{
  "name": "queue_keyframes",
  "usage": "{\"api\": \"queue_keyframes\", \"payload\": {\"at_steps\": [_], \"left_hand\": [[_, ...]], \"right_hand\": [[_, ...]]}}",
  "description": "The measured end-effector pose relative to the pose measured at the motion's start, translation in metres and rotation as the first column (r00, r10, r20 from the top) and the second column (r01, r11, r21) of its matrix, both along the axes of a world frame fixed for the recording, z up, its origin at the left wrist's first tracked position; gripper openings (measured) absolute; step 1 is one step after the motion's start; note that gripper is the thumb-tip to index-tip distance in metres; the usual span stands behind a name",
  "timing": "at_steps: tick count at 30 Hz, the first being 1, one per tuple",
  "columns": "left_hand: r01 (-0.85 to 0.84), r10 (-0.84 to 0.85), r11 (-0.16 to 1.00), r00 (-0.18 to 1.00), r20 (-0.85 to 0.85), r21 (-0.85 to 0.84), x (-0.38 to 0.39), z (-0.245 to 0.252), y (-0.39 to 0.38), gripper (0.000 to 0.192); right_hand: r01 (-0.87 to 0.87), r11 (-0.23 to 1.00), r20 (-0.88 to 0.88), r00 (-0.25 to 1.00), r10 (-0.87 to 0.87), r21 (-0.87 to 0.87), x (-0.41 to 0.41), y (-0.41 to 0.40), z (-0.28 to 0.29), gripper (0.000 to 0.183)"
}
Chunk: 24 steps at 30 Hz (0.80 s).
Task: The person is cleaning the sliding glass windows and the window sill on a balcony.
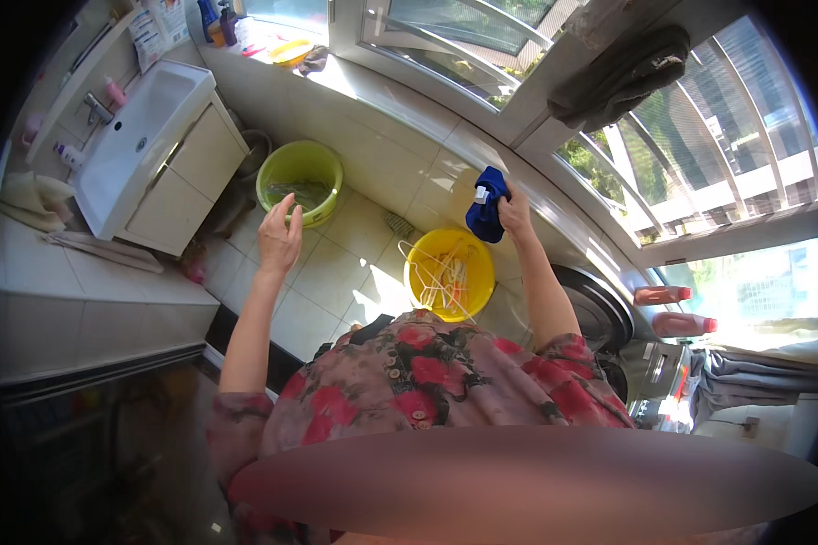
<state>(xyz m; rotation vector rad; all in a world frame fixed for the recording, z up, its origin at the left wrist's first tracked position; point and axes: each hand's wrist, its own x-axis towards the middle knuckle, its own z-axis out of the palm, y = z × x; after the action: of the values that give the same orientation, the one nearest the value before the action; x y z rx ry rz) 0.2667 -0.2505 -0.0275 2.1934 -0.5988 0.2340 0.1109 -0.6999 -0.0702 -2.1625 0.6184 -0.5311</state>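
Note:
Out to the right, my right hand [516, 212] grips a bunched dark blue cloth item [489, 210] with a white tag on it. Below the cloth, on the tiled floor, stands a yellow plastic basin [482, 262] holding several clothes hangers [443, 276], one of which pokes over its rim. My left hand [279, 235] is raised with nothing in it, its fingers extended and the thumb apart. From my viewpoint it overlaps the near edge of a lime-green bucket [334, 197], whose contents look like murky water or something greyish, hard to tell.
A white washbasin [143, 112] on a cabinet stands at the left. Along the windows runs a tiled sill [409, 112] with a yellow bowl [291, 52]. A dark garment [627, 75] hangs by the window. At the right are a washing machine [596, 300] and two red-capped bottles [682, 324].

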Motion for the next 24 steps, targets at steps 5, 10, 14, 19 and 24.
{"api": "queue_keyframes", "payload": {"at_steps": [5,10,14,19,24], "left_hand": [[-0.006,0.006,1.0,0.998,-0.059,0.009,0.013,-0.005,0.017,0.033],[0.03,-0.025,0.997,0.997,-0.075,0.073,0.039,-0.002,0.019,0.033],[0.091,-0.085,0.984,0.995,-0.044,0.15,0.087,0.004,-0.003,0.033],[0.164,-0.174,0.959,0.984,0.025,0.231,0.159,-0.015,-0.054,0.033],[0.318,-0.332,0.912,0.943,0.011,0.26,0.218,-0.051,-0.132,0.037]], "right_hand": [[0.006,1.0,0.007,1.0,-0.006,-0.017,0.031,-0.016,-0.013,0.048],[0.058,0.995,-0.06,0.996,-0.063,-0.079,0.055,-0.03,-0.009,0.048],[0.177,0.924,-0.21,0.943,-0.257,-0.338,0.071,-0.076,-0.043,0.047],[0.154,0.825,-0.567,0.658,-0.496,-0.543,0.144,-0.052,-0.079,0.047],[0.093,0.825,-0.505,0.751,-0.426,-0.557,0.253,-0.007,-0.087,0.053]]}}
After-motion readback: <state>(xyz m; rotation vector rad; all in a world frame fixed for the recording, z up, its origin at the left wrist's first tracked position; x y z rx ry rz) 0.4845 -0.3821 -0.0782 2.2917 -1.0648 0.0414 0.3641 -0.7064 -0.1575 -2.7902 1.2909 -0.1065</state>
